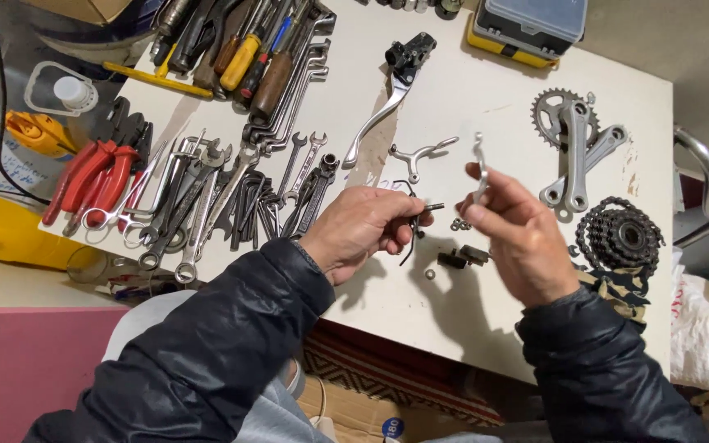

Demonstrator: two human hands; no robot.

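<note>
My left hand [363, 230] is closed on a small black bolt with a thin black wire spring [413, 226] hanging from it, just above the white table [453, 82]. To its right, my right hand [519, 238] pinches a curved silver brake arm [479, 168] and holds it upright. A second silver brake arm [422, 152] lies on the table behind the hands. Small nuts and washers [459, 224] and two black brake pads [463, 257] lie between and below my hands.
Wrenches [198, 205], red-handled pliers [96, 180] and screwdrivers [244, 57] cover the table's left. A brake lever [387, 90] lies at centre back. A crankset [572, 139] and a sprocket cluster [619, 238] sit at right, with a yellow case [527, 29] behind.
</note>
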